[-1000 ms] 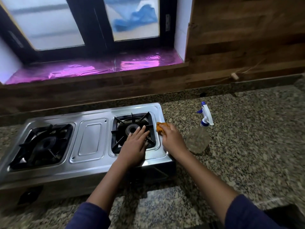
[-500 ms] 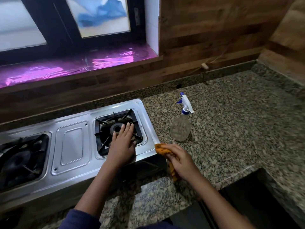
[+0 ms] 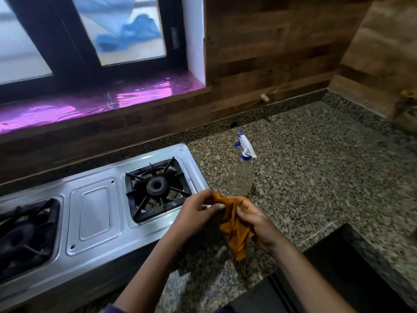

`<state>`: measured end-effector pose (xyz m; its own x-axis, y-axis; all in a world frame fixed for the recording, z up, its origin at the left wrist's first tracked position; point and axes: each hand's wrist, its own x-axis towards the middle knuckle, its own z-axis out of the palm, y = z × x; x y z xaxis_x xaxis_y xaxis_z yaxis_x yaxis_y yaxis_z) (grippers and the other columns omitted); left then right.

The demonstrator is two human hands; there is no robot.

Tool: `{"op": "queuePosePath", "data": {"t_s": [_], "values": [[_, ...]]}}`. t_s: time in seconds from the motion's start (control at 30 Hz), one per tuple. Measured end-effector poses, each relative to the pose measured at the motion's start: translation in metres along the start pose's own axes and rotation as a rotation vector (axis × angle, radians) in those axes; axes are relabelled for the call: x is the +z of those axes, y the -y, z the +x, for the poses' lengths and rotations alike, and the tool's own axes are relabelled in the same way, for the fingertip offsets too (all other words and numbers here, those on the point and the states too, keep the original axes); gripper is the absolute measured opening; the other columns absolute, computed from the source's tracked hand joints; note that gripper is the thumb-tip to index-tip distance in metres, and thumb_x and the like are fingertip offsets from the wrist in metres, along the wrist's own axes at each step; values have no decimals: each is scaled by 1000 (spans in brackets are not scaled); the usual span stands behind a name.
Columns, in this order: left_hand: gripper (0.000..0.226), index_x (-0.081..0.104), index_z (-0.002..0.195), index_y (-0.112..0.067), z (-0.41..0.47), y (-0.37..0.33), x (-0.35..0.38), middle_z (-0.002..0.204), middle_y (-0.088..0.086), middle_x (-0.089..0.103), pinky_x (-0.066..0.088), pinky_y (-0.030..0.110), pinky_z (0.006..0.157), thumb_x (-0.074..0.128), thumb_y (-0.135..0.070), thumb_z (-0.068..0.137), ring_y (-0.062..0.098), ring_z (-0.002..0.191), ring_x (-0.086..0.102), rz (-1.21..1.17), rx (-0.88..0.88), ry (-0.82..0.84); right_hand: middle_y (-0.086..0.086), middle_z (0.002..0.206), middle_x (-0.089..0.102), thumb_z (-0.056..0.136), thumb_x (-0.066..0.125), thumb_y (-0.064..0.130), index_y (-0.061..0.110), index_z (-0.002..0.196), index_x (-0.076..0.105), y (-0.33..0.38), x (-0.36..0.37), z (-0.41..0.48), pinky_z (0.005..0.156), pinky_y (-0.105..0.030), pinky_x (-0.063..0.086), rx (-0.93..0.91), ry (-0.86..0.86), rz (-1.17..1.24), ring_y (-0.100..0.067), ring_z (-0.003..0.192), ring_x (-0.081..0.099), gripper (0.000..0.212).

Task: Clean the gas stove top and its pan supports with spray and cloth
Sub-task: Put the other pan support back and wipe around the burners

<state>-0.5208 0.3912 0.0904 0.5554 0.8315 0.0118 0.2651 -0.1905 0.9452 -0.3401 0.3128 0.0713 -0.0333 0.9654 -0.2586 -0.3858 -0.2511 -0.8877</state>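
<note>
Speckled granite countertop (image 3: 316, 188), steel two-burner gas stove (image 3: 94, 213) at its left, I see my left hand (image 3: 194, 215) and right hand (image 3: 261, 224) both pinching the orange cloth (image 3: 237, 233) (bunched, dangling) off the stove's front right corner, spray bottle (image 3: 240, 179) upright just behind.

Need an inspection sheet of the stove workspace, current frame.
Surface: speckled granite countertop.
Job's things: steel two-burner gas stove; black pan supports seated; clear spray bottle with blue-white trigger upright beside stove; orange cloth in hand.
Clutter: blurred yellowish thing, far right, unidentifiable.
Grips: left hand and right hand both hold the cloth.
Cables: thin cord along the wood-panel wall.
Surroundings: dark-framed window, purple foil sill, dark recess front right.
</note>
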Motion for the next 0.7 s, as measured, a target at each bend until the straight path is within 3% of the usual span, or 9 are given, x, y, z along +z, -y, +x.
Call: {"op": "queuePosePath", "data": {"t_s": [0.1, 0.23, 0.3, 0.37, 0.4, 0.47, 0.53, 0.7], "values": [[12, 63, 81, -28, -5, -1, 0, 80, -6, 70, 57, 40, 77, 71, -20, 85, 11, 81, 67, 36, 29, -42, -16, 115, 66, 77, 67, 21, 10, 125, 57, 3, -6, -1, 82, -34, 54, -3, 26, -132, -28, 101, 65, 50], [11, 58, 83, -28, -6, 0, -2, 78, -8, 63, 53, 44, 73, 67, -35, 84, 13, 78, 62, 193, 112, -82, -6, 123, 67, 73, 68, 25, 16, 125, 61, 14, -11, -7, 92, -29, 51, -64, 20, -342, -16, 118, 60, 53], [15, 59, 84, -29, -4, -4, -3, 76, -8, 63, 52, 42, 70, 67, -41, 83, 10, 75, 61, 233, 122, -103, 4, 121, 67, 76, 74, 32, 24, 122, 62, 20, -5, -9, 96, -20, 46, -94, 28, -498, -3, 117, 58, 48], [18, 60, 83, -29, -2, -9, -3, 70, -5, 62, 51, 39, 66, 68, -45, 82, 9, 70, 60, 234, 129, -97, 16, 113, 68, 78, 80, 33, 32, 114, 65, 25, 2, -9, 86, -9, 45, -128, 7, -661, 11, 108, 57, 39], [17, 60, 81, -30, -1, -12, -2, 67, -5, 61, 48, 36, 63, 69, -45, 81, 8, 66, 59, 240, 136, -86, 16, 107, 69, 79, 79, 34, 32, 108, 66, 25, 4, -6, 83, -11, 47, -156, -10, -721, 10, 103, 59, 32], [17, 57, 77, -34, 3, -14, -2, 65, -4, 58, 42, 31, 58, 70, -45, 81, 6, 62, 54, 237, 130, -73, 6, 96, 71, 83, 75, 33, 25, 99, 68, 28, 6, -2, 83, -29, 54, -210, -39, -775, -4, 96, 64, 19], [19, 60, 77, -30, 7, -12, -4, 62, -5, 55, 40, 28, 57, 70, -46, 80, 7, 60, 50, 125, 54, -70, -6, 90, 71, 85, 74, 30, 17, 94, 68, 34, 9, 0, 79, -41, 55, -230, -36, -713, -15, 87, 67, 17], [26, 60, 84, -11, 6, -10, 2, 64, 0, 53, 38, 26, 53, 69, -36, 86, 14, 59, 49, -370, -145, -13, 2, 79, 68, 85, 69, 46, 19, 91, 63, 49, 13, 5, 67, -35, 53, -207, 11, -681, -13, 75, 65, 29]]}}
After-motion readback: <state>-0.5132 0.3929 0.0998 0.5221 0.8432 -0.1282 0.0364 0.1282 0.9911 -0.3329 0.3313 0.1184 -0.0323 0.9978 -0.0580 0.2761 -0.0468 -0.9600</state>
